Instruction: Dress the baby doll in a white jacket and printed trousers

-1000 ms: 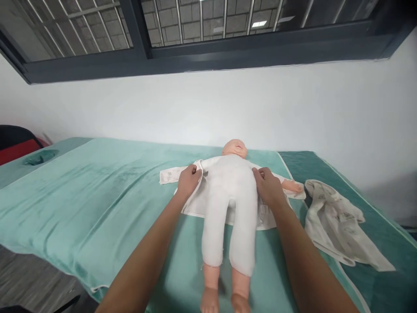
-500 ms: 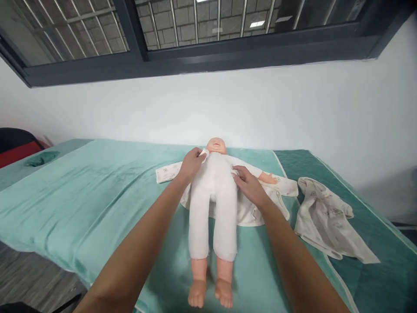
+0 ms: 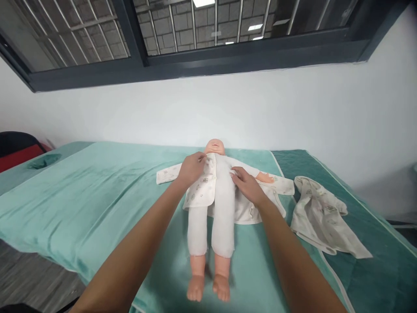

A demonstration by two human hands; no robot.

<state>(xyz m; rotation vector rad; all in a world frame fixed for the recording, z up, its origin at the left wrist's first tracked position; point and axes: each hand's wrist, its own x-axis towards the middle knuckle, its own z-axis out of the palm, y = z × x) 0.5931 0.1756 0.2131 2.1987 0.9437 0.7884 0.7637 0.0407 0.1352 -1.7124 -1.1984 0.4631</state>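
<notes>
A baby doll [image 3: 223,208] with a white cloth body lies on its back, head away from me and bare feet toward me. Under it is spread a white printed baby jacket [image 3: 200,191], whose left front panel covers half the chest and belly. My left hand [image 3: 193,168] is closed at the upper part of that panel, near the neck; its fingertips are partly hidden. At the doll's right-hand side in view, my right hand [image 3: 247,184] touches the body with thumb and forefinger slightly apart. The jacket's right panel [image 3: 250,211] lies spread beneath that hand.
A second printed baby garment [image 3: 321,217] lies crumpled at the right. The bed has a light green cover [image 3: 97,195] and a darker green strip [image 3: 365,243]. Behind it rises a white wall [image 3: 130,113] below a barred window [image 3: 202,28]. A red and black object [image 3: 19,152] stands far left.
The jacket's left panel has come over the doll's chest and belly, which were uncovered there before. My left hand moved slightly with it; my right hand stayed nearly in place.
</notes>
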